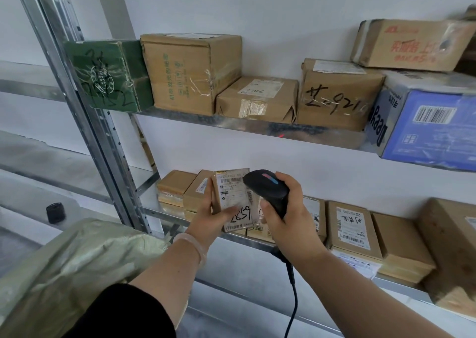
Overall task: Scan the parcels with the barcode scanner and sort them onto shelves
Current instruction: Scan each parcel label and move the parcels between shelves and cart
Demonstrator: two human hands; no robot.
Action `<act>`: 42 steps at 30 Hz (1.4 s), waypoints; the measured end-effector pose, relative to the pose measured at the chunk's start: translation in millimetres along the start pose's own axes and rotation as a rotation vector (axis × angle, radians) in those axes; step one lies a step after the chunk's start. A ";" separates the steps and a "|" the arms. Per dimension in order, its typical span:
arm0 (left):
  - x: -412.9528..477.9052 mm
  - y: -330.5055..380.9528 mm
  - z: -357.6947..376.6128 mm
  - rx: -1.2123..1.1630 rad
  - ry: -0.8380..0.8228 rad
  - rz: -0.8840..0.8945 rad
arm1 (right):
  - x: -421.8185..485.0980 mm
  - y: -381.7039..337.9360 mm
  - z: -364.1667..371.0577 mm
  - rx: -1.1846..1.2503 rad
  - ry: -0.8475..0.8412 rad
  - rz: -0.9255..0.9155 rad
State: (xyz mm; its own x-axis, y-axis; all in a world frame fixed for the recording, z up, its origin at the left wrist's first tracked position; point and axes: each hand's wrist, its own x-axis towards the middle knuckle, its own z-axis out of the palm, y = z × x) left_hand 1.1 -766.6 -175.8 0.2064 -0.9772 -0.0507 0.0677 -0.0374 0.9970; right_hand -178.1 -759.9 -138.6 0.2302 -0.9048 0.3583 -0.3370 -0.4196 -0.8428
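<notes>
Right hand (279, 209) grips the barcode scanner (268, 185) by its handle, nose tipped toward the label (231, 193), apparently to read the code. Left hand (208, 214) holds the parcel (240, 216) upright, label facing the scanner, just in front of the lower shelf (164, 216).

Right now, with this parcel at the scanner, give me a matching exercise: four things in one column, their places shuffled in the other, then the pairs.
Things:
1. barcode scanner
2. labelled parcel
3. green box
4. blue box

Places:
A. left end of the upper shelf
B. gripped by the right hand
C. right part of the upper shelf
D. held in the left hand

Pairs: 1-B, 2-D, 3-A, 4-C.
</notes>
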 end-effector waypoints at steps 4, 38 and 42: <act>0.0 -5.1 -9.0 -0.036 0.032 0.043 | -6.5 -11.1 6.8 0.002 -0.043 -0.023; -27.6 -33.7 -106.1 -0.033 0.333 -0.057 | -11.8 -52.6 74.9 0.016 -0.293 0.031; -40.8 -46.0 -143.0 -0.011 0.482 -0.168 | -14.9 -46.9 96.2 0.019 -0.352 0.033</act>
State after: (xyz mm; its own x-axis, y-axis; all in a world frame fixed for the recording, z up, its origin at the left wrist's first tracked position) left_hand 129.1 -695.1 -228.0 0.6182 -0.7502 -0.2344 0.1487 -0.1812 0.9721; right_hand -77.9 -719.7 -143.1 0.5213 -0.8356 0.1736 -0.3328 -0.3863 -0.8602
